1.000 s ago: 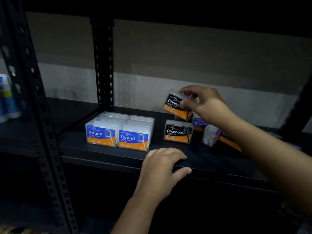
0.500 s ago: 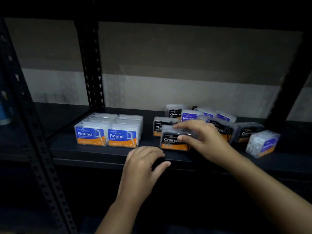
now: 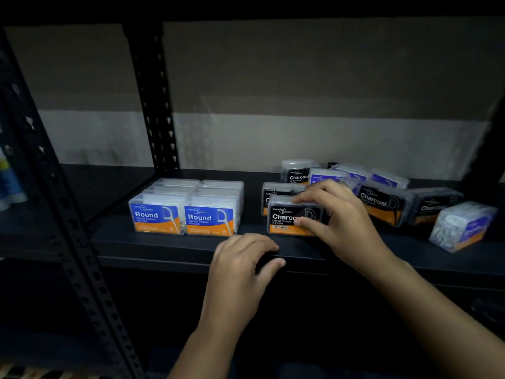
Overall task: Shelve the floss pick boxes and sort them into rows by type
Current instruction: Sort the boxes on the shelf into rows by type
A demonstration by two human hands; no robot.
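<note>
A perforated black upright (image 3: 68, 214) stands at the far left of the dark shelf (image 3: 169, 247). Two rows of blue Round floss pick boxes (image 3: 185, 212) sit squared together near the front edge. The left hand (image 3: 240, 266) grips the shelf lip, fingers curled over the top and thumb under. Just right, the right hand (image 3: 338, 222) pinches an upright Charcoal box (image 3: 287, 217), fingers on its top and thumb on its face, directly in front of another Charcoal box (image 3: 273, 192). Farther right lies a loose jumble of Charcoal and purple-labelled boxes (image 3: 382, 192), the outermost clear box (image 3: 461, 225) tilted.
</note>
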